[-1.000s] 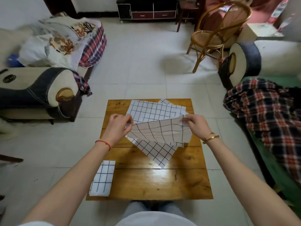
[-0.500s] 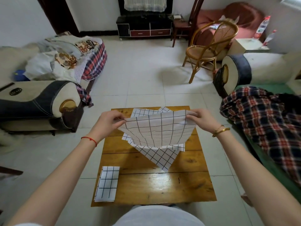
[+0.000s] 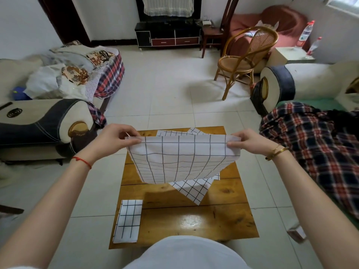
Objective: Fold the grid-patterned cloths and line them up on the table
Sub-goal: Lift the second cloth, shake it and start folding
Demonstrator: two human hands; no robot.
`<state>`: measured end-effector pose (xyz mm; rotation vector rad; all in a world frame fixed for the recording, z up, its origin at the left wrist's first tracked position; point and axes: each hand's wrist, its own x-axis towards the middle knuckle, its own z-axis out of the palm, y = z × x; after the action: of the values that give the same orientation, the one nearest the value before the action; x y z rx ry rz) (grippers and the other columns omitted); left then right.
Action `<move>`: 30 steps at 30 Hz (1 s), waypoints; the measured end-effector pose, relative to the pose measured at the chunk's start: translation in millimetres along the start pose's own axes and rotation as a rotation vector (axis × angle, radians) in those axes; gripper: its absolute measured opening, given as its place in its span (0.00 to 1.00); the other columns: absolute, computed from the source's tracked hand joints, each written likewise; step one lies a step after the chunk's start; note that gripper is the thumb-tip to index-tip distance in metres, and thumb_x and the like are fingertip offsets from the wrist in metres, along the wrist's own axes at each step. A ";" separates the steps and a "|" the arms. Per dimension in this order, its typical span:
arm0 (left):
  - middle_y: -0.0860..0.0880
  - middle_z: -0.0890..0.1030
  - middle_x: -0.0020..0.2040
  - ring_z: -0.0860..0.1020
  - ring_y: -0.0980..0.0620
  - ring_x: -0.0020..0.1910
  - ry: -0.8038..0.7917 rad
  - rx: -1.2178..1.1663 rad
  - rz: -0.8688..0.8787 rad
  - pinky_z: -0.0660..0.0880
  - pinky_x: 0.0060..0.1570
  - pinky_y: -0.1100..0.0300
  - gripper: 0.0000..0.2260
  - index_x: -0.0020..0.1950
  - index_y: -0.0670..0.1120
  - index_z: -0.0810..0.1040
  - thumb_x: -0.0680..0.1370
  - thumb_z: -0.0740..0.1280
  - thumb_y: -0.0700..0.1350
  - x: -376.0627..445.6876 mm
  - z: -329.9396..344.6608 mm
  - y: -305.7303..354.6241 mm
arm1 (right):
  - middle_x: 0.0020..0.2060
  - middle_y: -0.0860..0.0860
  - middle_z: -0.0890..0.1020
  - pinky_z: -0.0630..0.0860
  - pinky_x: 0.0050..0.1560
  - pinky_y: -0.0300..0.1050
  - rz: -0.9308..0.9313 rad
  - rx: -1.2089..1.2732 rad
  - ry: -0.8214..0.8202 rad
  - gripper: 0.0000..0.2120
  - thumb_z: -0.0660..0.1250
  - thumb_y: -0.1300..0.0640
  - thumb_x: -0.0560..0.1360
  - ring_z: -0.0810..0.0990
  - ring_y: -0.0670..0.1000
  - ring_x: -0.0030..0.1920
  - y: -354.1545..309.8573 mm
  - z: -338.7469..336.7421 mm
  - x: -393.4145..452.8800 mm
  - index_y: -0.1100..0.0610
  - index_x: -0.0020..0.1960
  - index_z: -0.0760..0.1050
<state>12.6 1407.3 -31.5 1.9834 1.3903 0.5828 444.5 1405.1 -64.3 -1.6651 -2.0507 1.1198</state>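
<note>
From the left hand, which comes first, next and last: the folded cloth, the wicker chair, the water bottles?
From the left hand:
1. Folded cloth, near-left table corner.
2. Wicker chair, across the floor, right.
3. Water bottles, far right corner.

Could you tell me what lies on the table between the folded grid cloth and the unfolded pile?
Only bare wooden table separates folded cloth from pile, head view.
</note>
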 end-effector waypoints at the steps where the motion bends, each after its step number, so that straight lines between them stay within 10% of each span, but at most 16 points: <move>1: 0.56 0.84 0.44 0.81 0.53 0.44 -0.004 -0.020 -0.006 0.80 0.48 0.53 0.06 0.46 0.52 0.84 0.71 0.73 0.51 1.1 -2.6 -0.3 | 0.40 0.63 0.81 0.72 0.40 0.49 0.008 0.016 -0.016 0.16 0.67 0.47 0.74 0.75 0.60 0.37 1.9 -1.2 -0.8 0.61 0.46 0.80; 10: 0.53 0.84 0.46 0.82 0.56 0.46 -0.062 -0.137 -0.063 0.78 0.51 0.59 0.08 0.48 0.49 0.84 0.71 0.73 0.50 17.3 -6.5 -0.7 | 0.45 0.61 0.83 0.76 0.54 0.54 0.036 0.151 -0.027 0.17 0.67 0.51 0.74 0.81 0.59 0.47 0.9 -7.2 2.5 0.66 0.50 0.79; 16: 0.54 0.83 0.45 0.81 0.56 0.45 -0.063 -0.146 -0.141 0.76 0.49 0.63 0.06 0.47 0.49 0.84 0.72 0.73 0.49 39.1 12.3 -22.9 | 0.40 0.64 0.80 0.76 0.50 0.58 0.076 0.131 0.009 0.35 0.65 0.30 0.66 0.77 0.64 0.41 18.2 3.9 28.2 0.64 0.45 0.78; 24: 0.55 0.81 0.44 0.76 0.55 0.44 0.004 -0.066 -0.265 0.71 0.42 0.63 0.02 0.46 0.50 0.82 0.75 0.72 0.47 91.1 61.5 -84.7 | 0.31 0.56 0.74 0.69 0.39 0.47 0.234 0.056 0.186 0.18 0.64 0.53 0.77 0.70 0.51 0.33 50.1 43.8 94.9 0.69 0.41 0.75; 30: 0.53 0.82 0.44 0.75 0.60 0.41 0.042 -0.074 -0.342 0.69 0.41 0.67 0.03 0.46 0.47 0.83 0.74 0.73 0.44 128.9 104.9 -141.5 | 0.28 0.46 0.76 0.66 0.36 0.41 0.298 0.020 0.243 0.13 0.63 0.60 0.77 0.71 0.44 0.33 85.8 80.2 147.7 0.55 0.34 0.76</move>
<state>34.4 1536.0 -206.5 1.6331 1.6623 0.5118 409.6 1512.9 -215.2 -2.0338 -1.6778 0.9602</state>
